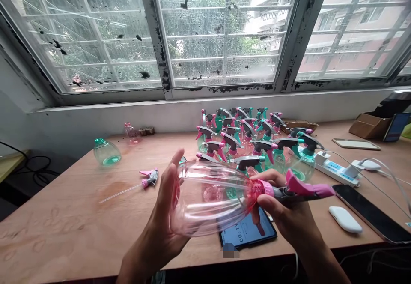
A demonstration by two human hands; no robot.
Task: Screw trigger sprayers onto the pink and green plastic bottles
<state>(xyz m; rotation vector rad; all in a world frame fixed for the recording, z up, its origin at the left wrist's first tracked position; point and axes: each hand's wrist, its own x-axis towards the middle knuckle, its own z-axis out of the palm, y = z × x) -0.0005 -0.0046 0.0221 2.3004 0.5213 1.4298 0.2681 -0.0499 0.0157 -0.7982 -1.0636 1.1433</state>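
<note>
**Two hands holding a spray bottle over a plywood bench by a window**

The clear pink plastic spray bottle (208,202) lies level between the hands, above the bench. The left hand (167,209) is spread, with its palm cupped on the bottle's base and its fingers upright. The right hand (287,217) is curled round the neck, pinching the pink screw collar (265,188). The grey-and-pink trigger head (302,189) juts out past this hand.

Directly below the bottle, a dark phone showing timer digits (247,232) rests on the pale wooden bench top (80,215). Beyond the hands stands a crowded group of pink and teal trigger-topped bottles (250,142). Out past the left hand are a loose pink trigger head with its dip tube (148,177) and a headless clear green bottle (106,152). Out past the right hand are a white power strip (337,170), a white oval pebble-shaped object (345,219) and a black slab-like device (374,215). Farther off is a brown cardboard box (369,125).

Behind the bench, a white sill (128,112) runs under a rain-streaked barred window with a peeling dark frame (159,40).
</note>
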